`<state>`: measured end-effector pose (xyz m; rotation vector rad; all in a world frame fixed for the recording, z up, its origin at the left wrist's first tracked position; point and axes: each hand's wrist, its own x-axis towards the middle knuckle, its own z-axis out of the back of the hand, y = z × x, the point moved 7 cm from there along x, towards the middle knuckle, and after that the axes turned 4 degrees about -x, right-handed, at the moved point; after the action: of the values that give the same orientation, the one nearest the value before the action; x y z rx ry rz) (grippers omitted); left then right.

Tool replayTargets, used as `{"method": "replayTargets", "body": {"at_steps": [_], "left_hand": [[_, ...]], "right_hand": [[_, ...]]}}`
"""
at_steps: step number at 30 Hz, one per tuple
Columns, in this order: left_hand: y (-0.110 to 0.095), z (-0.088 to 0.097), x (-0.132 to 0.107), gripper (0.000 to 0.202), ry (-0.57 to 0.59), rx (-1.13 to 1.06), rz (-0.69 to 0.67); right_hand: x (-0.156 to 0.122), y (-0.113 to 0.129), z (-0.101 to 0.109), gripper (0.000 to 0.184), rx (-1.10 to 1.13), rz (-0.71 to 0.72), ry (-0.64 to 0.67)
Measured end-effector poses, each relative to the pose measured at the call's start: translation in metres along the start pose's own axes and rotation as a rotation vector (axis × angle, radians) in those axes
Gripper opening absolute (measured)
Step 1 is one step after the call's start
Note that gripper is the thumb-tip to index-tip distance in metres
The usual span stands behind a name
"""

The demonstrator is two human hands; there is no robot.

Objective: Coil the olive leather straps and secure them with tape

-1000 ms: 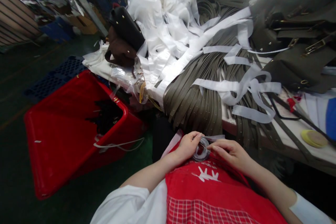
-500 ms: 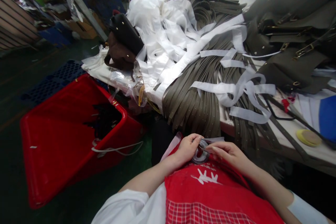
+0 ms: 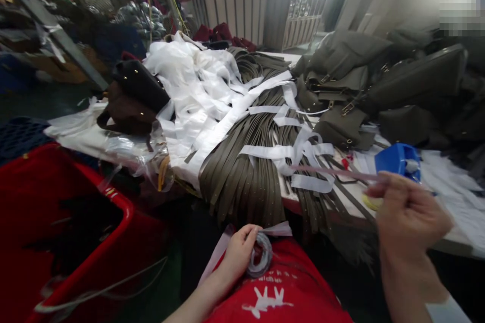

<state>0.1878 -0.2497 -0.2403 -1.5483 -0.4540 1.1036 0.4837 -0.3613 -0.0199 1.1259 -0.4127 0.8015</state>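
Roll: smooth, faintly shiny, plastic-looking. Straps: matt, leather-like. Bin: glossy plastic. Apron: matt cloth. Bags: matt, leather-like. Buckles: shiny metal.

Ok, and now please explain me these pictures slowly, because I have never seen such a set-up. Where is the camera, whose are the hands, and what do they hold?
There is no machine here. One camera, worn on a person's head, looks forward and down, so the two bare hands are the wearer's own.

The left hand holds a grey coil in front of a red apron. The right hand is raised out to the side and appears to pinch a thin strip; it is blurred.

On the table lie many dark straps, with white ribbons over them. Behind are crumpled white sheets; to the right, olive bags. A red bin stands at the left.
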Motion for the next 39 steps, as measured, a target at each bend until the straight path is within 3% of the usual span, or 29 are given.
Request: {"method": "replayTargets", "body": {"at_steps": [1, 2, 4, 6, 8, 11, 13, 16, 17, 20, 22, 23, 26, 29, 31, 35, 39], "left_hand": [[-0.001, 0.000, 0.000, 0.045, -0.001, 0.012, -0.005], [-0.003, 0.000, 0.000, 0.045, -0.002, 0.023, -0.011], [-0.004, -0.001, 0.001, 0.046, -0.004, 0.026, -0.013], [-0.005, -0.002, 0.001, 0.047, 0.003, 0.023, -0.009], [-0.006, -0.002, 0.002, 0.047, 0.006, 0.023, -0.014], [-0.007, -0.002, 0.001, 0.043, 0.005, 0.015, -0.007], [-0.009, -0.002, -0.001, 0.039, 0.001, 0.007, -0.005], [-0.011, -0.003, -0.003, 0.036, -0.015, 0.023, -0.021], [-0.010, -0.004, -0.003, 0.035, -0.021, 0.029, -0.013], [-0.003, -0.007, -0.003, 0.035, -0.011, 0.018, 0.030], [-0.001, -0.008, -0.002, 0.033, -0.012, 0.018, 0.020], [-0.002, -0.007, -0.002, 0.033, -0.017, 0.023, 0.004], [-0.006, -0.004, -0.004, 0.031, -0.040, 0.046, -0.058], [-0.008, -0.002, -0.006, 0.033, -0.036, 0.040, -0.066], [-0.010, -0.002, -0.006, 0.033, -0.022, 0.040, -0.067], [-0.022, -0.004, -0.009, 0.031, 0.002, 0.121, -0.117], [-0.042, -0.009, -0.015, 0.034, 0.060, 0.253, -0.281]], "right_hand": [[0.017, -0.013, 0.015, 0.031, -0.022, -0.018, -0.159], [0.031, -0.029, 0.022, 0.033, -0.044, -0.019, -0.236], [0.054, -0.067, 0.019, 0.039, -0.167, -0.015, -0.205], [0.067, -0.111, -0.001, 0.042, -0.404, -0.014, 0.030], [0.068, -0.151, -0.015, 0.031, -0.494, -0.019, 0.182], [0.059, -0.177, -0.021, 0.029, -0.572, -0.017, 0.276], [0.046, -0.168, -0.019, 0.044, -0.624, -0.015, 0.254], [0.015, -0.116, -0.025, 0.049, -0.533, 0.076, 0.287], [0.000, -0.093, -0.035, 0.046, -0.419, 0.131, 0.390], [-0.079, -0.017, -0.075, 0.056, 0.018, 0.318, 1.107], [-0.128, 0.022, -0.081, 0.067, 0.146, 0.426, 1.350], [-0.146, 0.034, -0.083, 0.065, 0.162, 0.476, 1.387], [-0.182, 0.051, -0.091, 0.029, 0.133, 0.624, 1.327], [-0.195, 0.051, -0.098, 0.031, 0.108, 0.726, 1.222], [-0.195, 0.048, -0.102, 0.030, 0.110, 0.716, 1.175], [-0.179, 0.042, -0.117, 0.023, 0.135, 0.530, 1.120], [-0.169, 0.030, -0.145, 0.018, 0.318, 0.127, 1.199]]}}
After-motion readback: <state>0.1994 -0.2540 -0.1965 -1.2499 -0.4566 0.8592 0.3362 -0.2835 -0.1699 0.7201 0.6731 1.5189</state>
